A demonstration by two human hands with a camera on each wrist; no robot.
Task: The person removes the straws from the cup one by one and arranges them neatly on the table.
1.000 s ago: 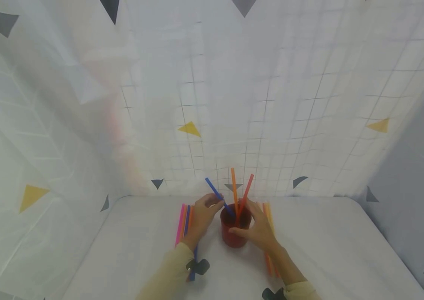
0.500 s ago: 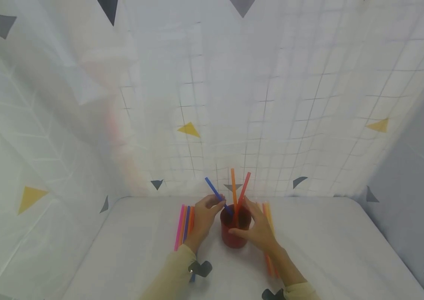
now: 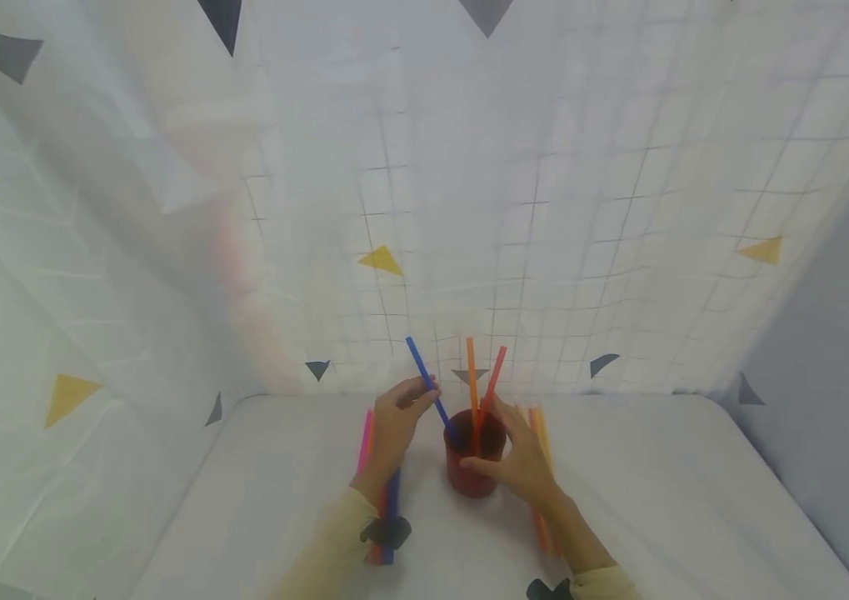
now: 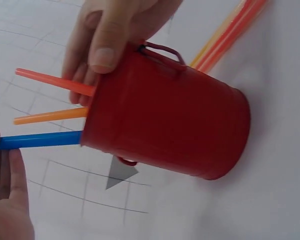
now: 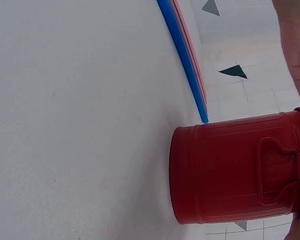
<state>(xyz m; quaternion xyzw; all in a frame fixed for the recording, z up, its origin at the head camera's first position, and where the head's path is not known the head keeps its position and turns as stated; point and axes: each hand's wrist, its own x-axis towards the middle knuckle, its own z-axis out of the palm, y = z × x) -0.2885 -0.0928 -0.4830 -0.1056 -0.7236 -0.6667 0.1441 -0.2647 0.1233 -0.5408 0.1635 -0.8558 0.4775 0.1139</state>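
Note:
A small red metal bucket (image 3: 471, 481) with side handles stands upright on the table. An orange straw (image 3: 471, 362) and a red straw (image 3: 498, 367) lean inside it, their upper ends above the rim. My left hand (image 3: 397, 419) pinches a blue straw (image 3: 419, 358) between thumb and fingers, left of the bucket. That straw slants to the right, its lower end within the bucket's mouth. My right hand (image 3: 525, 462) holds the bucket by its rim from the right, thumb on the near side. In the left wrist view that thumb presses the outer wall (image 4: 165, 115).
Several straws, pink, orange and blue (image 3: 392, 500), lie left of the bucket, partly under my left forearm. More orange and yellow straws (image 3: 541, 429) lie on the right, partly behind my right hand. A patterned white sheet (image 3: 581, 208) hangs behind the white table (image 3: 656, 483).
My left hand has shifted slightly up and left, raising the blue straw and making it steeper. The red straw's upper end has swayed a little. My right hand has stayed on the bucket.

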